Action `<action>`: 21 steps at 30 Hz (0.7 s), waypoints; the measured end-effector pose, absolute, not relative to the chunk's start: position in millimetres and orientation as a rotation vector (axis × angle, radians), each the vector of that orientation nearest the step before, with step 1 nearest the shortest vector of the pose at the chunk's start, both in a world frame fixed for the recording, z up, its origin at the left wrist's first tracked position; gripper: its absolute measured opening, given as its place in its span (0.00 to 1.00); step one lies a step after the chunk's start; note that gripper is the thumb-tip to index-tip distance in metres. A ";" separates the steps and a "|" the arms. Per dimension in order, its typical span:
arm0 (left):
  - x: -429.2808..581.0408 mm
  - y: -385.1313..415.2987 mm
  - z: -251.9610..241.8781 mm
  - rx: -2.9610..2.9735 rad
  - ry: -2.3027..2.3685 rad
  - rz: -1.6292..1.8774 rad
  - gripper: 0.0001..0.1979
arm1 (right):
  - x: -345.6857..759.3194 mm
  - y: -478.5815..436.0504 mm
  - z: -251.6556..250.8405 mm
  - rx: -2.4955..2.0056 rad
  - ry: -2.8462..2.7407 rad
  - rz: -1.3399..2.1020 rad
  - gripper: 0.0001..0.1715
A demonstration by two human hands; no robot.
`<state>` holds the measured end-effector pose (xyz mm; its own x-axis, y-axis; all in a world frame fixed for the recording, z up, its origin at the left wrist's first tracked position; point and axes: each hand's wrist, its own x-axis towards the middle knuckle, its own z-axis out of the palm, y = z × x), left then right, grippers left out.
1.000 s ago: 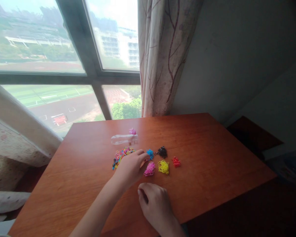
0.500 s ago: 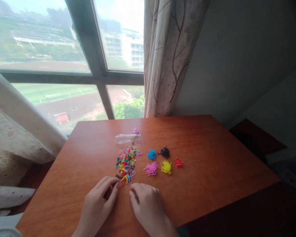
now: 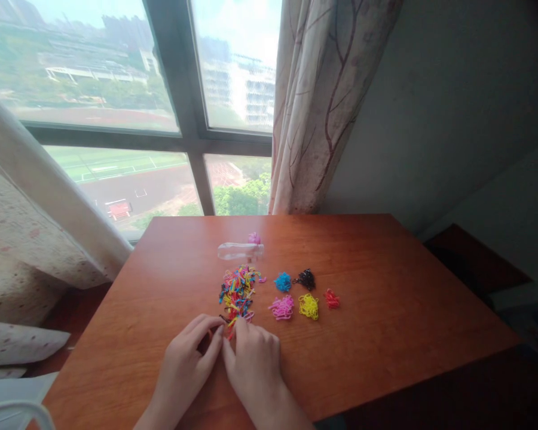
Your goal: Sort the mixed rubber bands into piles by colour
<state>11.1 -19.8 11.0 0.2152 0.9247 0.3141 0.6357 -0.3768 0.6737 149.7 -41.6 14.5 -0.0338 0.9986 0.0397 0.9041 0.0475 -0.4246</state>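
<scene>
At the near end of a mixed heap of small coloured rubber bands [image 3: 238, 286], my two hands meet almost fingertip to fingertip. My left hand [image 3: 189, 353] is closed in a pinch, with a bit of reddish band showing at its fingers. Thumb and fingers of my right hand [image 3: 253, 357] are also pressed together at the heap's edge; what they hold is hidden. Right of the heap lie single-colour piles: blue bands [image 3: 283, 282], black bands [image 3: 305, 279], pink bands [image 3: 282, 307], yellow bands [image 3: 309, 306] and red bands [image 3: 332, 298].
Behind the heap, a clear plastic container [image 3: 238, 251] lies on its side, a pink object [image 3: 253, 238] beside it. The wooden table [image 3: 385, 310] stands against a window with curtains [image 3: 314, 119]. A white object [image 3: 18, 397] is at lower left.
My right hand has moved left and slightly forward, close to my left fingertips. The camera view has shifted a little, while the sorted piles look the same.
</scene>
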 end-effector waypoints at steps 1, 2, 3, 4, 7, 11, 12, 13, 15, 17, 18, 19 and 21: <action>11.3 -19.6 10.8 2.099 1.442 0.969 0.08 | 150.8 -42.4 14.7 -1.920 -2.010 0.410 0.05; 11.4 -19.5 10.6 2.103 1.439 0.961 0.08 | 152.1 -43.5 14.9 -1.916 -2.014 0.412 0.04; 11.4 -19.4 10.3 2.105 1.439 0.954 0.08 | 153.6 -44.7 15.0 -1.912 -2.017 0.414 0.04; 11.2 -19.4 9.9 2.107 1.439 0.949 0.08 | 155.1 -46.0 14.9 -1.906 -2.020 0.415 0.04; 10.3 -19.6 8.2 2.112 1.444 0.938 0.07 | 159.6 -50.1 13.6 -1.880 -2.025 0.409 0.04; 9.2 -20.5 6.6 2.122 1.439 0.922 0.08 | 166.0 -55.9 9.6 -1.823 -2.006 0.393 0.07; 9.1 -20.6 6.3 2.124 1.440 0.918 0.08 | 168.3 -57.3 8.6 -1.804 -1.990 0.391 0.08; 9.0 -20.7 6.0 2.125 1.442 0.912 0.08 | 171.1 -58.7 7.9 -1.784 -1.968 0.392 0.08; 8.8 -20.5 5.4 2.128 1.448 0.901 0.08 | 179.4 -60.9 7.5 -1.730 -1.911 0.398 0.08; 8.6 -20.1 4.8 2.136 1.447 0.895 0.08 | 193.2 -62.6 8.5 -1.677 -1.839 0.403 0.08; 8.5 -19.9 4.6 2.140 1.444 0.892 0.08 | 202.7 -63.1 9.3 -1.659 -1.797 0.403 0.09; 8.4 -19.8 4.3 2.145 1.440 0.889 0.08 | 214.1 -63.4 10.0 -1.653 -1.752 0.397 0.11; 8.4 -19.8 4.0 2.156 1.435 0.888 0.08 | 242.0 -63.0 10.7 -1.681 -1.654 0.361 0.14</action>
